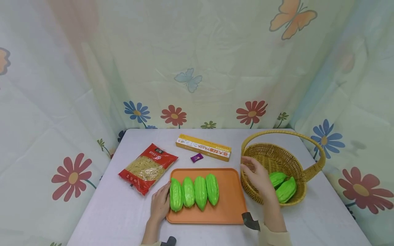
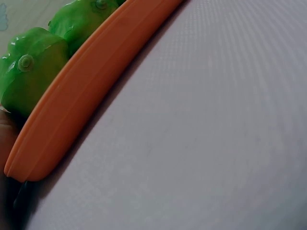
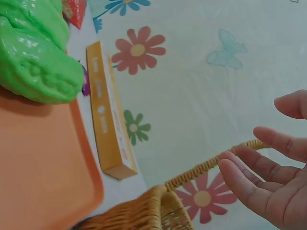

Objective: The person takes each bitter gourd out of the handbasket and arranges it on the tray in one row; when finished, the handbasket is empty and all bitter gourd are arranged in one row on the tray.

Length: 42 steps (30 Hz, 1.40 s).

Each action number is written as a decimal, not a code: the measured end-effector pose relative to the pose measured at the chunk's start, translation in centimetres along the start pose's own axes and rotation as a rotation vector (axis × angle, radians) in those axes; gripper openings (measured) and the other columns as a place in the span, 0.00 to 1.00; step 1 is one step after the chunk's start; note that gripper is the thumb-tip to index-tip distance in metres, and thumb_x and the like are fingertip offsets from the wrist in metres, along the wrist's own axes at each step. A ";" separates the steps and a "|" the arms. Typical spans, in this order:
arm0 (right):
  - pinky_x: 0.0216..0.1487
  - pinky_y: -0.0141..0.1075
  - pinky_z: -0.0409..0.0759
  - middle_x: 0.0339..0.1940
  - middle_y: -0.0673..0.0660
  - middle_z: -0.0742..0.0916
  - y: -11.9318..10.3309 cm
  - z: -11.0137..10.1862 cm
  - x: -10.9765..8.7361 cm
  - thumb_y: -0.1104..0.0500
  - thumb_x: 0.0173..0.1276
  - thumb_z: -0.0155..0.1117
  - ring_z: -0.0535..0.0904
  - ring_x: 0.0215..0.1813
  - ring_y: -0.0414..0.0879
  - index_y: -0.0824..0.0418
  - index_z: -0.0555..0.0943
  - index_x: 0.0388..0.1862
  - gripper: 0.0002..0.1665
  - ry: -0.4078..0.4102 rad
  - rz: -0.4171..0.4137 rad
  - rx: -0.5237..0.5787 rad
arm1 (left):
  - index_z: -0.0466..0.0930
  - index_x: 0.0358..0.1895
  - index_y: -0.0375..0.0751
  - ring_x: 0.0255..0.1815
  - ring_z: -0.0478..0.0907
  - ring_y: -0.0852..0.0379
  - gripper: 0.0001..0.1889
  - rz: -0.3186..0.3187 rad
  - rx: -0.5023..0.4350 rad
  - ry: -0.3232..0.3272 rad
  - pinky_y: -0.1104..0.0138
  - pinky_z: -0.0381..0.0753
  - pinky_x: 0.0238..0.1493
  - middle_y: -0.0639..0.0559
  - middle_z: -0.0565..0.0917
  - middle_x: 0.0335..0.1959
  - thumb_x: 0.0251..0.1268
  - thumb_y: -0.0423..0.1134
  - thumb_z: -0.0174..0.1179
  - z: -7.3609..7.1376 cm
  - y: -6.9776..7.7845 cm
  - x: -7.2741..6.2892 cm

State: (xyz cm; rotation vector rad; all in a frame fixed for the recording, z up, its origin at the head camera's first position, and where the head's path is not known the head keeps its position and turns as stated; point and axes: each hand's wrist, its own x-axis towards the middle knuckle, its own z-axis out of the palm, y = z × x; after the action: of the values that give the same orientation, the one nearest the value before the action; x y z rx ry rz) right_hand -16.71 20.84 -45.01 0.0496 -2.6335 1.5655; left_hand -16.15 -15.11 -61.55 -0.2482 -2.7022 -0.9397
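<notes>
Several bright green bitter melons (image 1: 200, 193) lie side by side on the left and middle of an orange tray (image 1: 231, 198). My left hand (image 1: 160, 202) rests against the tray's left edge, beside the outermost melon; its fingertips are partly hidden. In the left wrist view, melon ends (image 2: 36, 67) show above the tray's near wall (image 2: 81, 96). Over the left side of a wicker basket (image 1: 257, 147) hovers my right hand (image 1: 258, 176). Its fingers are spread and loosely bent, with nothing between them in the right wrist view. Two more bitter melons (image 1: 286, 189) sit inside the basket.
A red bag of pasta (image 1: 149, 168) lies left of the tray. Behind it are a small purple packet (image 1: 196, 157) and a long yellow pasta box (image 1: 203, 147). The basket's tall arched handle (image 1: 320, 160) rises at the right. A flowered curtain (image 1: 197, 61) surrounds the white table.
</notes>
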 end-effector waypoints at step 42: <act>0.50 0.60 0.68 0.61 0.80 0.61 7.4 -10.8 2.6 0.43 0.71 0.34 0.61 0.58 0.73 0.77 0.52 0.67 0.42 0.090 0.280 -0.158 | 0.66 0.64 0.42 0.63 0.64 0.49 0.22 -0.033 -0.013 -0.022 0.53 0.58 0.59 0.49 0.71 0.62 0.67 0.34 0.48 0.0 -0.1 0.0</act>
State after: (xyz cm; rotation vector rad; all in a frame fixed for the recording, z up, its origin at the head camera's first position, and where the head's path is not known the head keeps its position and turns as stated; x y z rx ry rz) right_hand -19.25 33.93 -46.16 -0.4049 -2.7762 1.3832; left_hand -16.20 -15.16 -61.59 -0.2188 -2.7286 -0.9699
